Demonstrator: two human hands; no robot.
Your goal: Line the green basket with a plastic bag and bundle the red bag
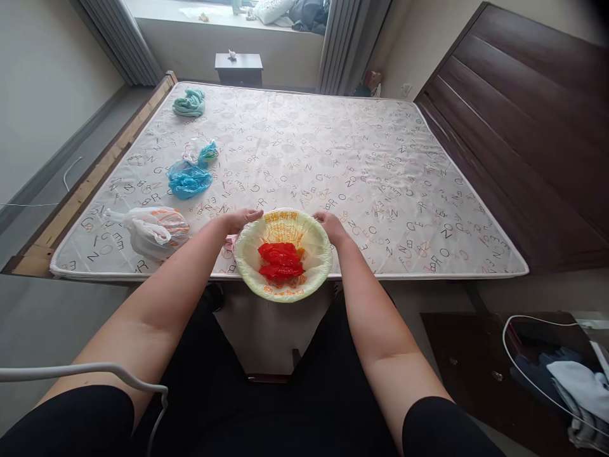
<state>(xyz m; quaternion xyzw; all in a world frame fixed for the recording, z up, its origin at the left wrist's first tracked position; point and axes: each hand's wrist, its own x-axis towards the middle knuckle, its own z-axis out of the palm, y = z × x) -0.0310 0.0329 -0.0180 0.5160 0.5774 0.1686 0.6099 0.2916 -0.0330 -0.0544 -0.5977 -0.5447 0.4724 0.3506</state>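
My left hand (240, 220) and my right hand (332, 226) hold the rim of a white plastic bag with orange print (314, 244), stretched wide open like a bowl over the near edge of the mattress (333, 158). A crumpled red plastic bag (281, 261) lies inside the open bag. Each hand grips one side of the bag's mouth, left on the left side, right on the right side.
On the mattress to the left lie a stuffed white-and-orange bag (155, 231), a blue bag (189, 178) and a green bundle (189, 102). A dark wooden headboard (523, 127) stands at the right. A small dark table (238, 66) sits beyond the bed. A white cable (95, 371) crosses my lap.
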